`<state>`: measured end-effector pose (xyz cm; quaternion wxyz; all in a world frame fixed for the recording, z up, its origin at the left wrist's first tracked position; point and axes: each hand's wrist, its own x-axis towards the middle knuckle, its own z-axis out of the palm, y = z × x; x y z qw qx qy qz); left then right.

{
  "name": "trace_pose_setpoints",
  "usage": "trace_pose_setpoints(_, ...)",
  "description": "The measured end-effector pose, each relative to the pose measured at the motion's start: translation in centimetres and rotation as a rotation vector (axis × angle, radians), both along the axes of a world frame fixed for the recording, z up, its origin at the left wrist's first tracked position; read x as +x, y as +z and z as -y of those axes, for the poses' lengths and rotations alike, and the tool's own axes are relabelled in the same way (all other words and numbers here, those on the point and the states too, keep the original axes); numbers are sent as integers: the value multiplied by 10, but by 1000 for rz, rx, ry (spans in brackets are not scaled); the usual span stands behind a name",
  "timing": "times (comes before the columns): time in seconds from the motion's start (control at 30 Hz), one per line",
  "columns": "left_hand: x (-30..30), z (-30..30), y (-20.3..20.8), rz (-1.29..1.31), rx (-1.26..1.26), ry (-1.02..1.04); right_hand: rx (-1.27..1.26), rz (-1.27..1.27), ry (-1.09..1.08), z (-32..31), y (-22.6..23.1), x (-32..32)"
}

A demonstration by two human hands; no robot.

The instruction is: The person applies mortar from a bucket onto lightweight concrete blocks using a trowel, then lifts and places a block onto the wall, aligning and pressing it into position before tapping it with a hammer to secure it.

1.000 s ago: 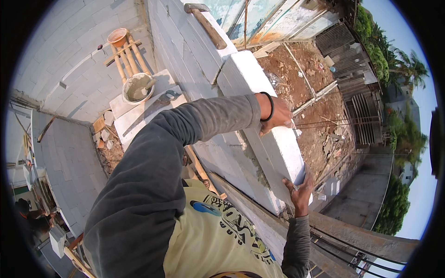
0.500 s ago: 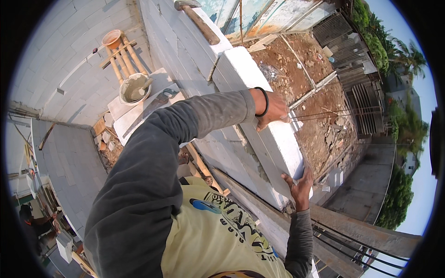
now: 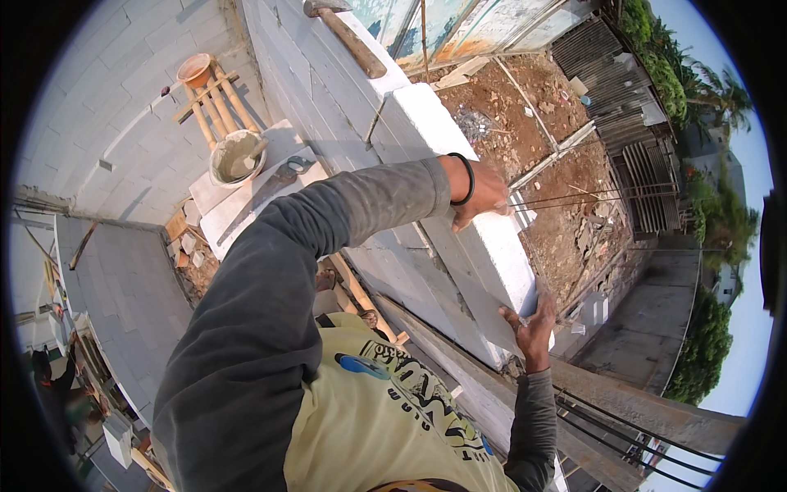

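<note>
A long white lightweight concrete block (image 3: 507, 256) lies on top of a wall built of like blocks (image 3: 328, 107). My left hand (image 3: 482, 193), with a black band at the wrist, reaches across and grips the block around its middle. Its thumb is on the near face and its fingers go over the far edge, where their tips are hidden. At the block's near end, my right hand (image 3: 531, 330) clasps the corner, thumb on the near face and fingers on the far side. Grey mortar (image 3: 449, 275) shows in the joint beneath the block.
A hammer (image 3: 348, 37) lies along the wall top at the far end. To the left, a mortar bucket (image 3: 238, 160) stands on boards by a saw (image 3: 262, 197); an orange bucket (image 3: 195, 70) is on bamboo poles. Beyond the wall, rubble covers the ground (image 3: 566, 197). Another person (image 3: 56, 381) is at lower left.
Both hands keep their hold and the block shows no clear movement. My view has shifted very slightly. The person at lower left has changed posture.
</note>
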<state>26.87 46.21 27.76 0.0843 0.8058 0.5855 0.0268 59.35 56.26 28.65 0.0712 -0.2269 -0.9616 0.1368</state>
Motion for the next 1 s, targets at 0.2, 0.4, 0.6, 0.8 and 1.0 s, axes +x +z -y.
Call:
trace_pose_setpoints(0.2, 1, 3, -1, 11, 23, -10, 26, -29, 6, -7, -19, 9)
trace_pose_setpoints(0.4, 0, 2, -6, 3, 51, -4, 3, 10, -2, -5, -13, 5)
trace_pose_setpoints(0.6, -1, 2, -16, 32, 46, 19, 79, 24, 27, -9, -17, 3)
trace_pose_setpoints(0.8, 2, -2, -19, 21, 34, 29, 80, -2, 52, -12, -21, 8)
trace_pose_setpoints(1.0, 1, 10, -21, 64, 62, 66, 46, -7, 66, -13, -20, -2)
